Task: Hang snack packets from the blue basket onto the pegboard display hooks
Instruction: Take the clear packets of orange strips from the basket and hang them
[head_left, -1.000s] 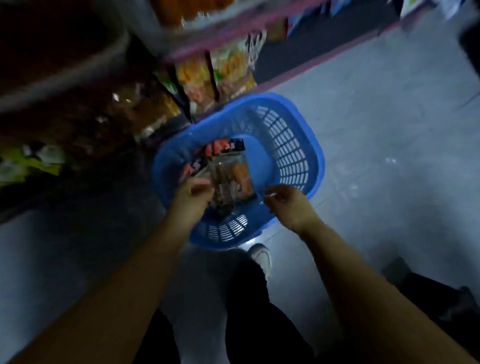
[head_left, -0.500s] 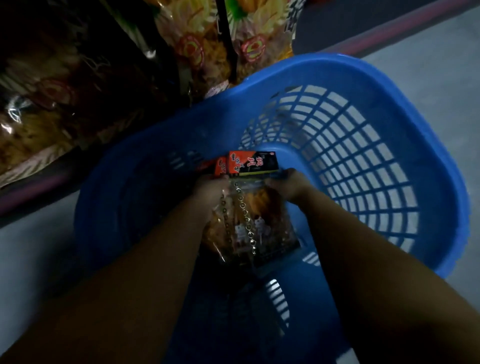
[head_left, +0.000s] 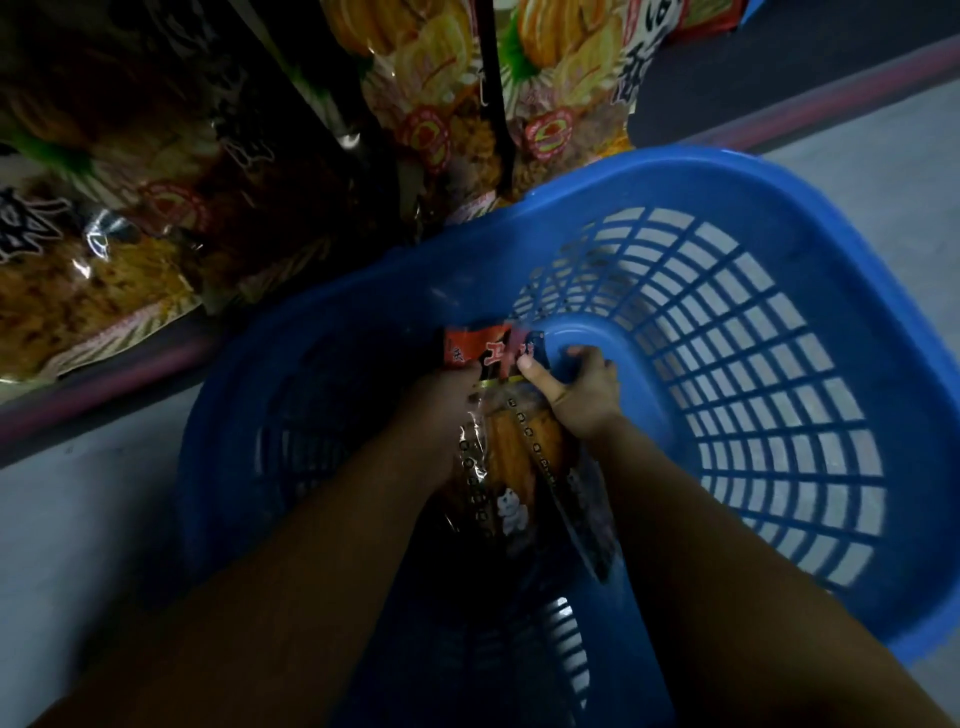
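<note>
Both hands inside slatted blue plastic basket (head_left: 779, 415) on grey floor | left hand (head_left: 447, 410) grips clear snack packets with red-black header cards (head_left: 511, 441), fingers likely curled beneath, shadowed | right hand (head_left: 584, 387) pinches their header edge, thumb on top | large printed snack bags (head_left: 441, 104) behind basket

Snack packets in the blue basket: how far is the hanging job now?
Done: large bags already hang on the display behind the basket. In hand: the left hand and right hand, both inside the blue basket, grip the snack packets near their red header. Left: lifting them out and hooking them up; no hook is visible here.
</note>
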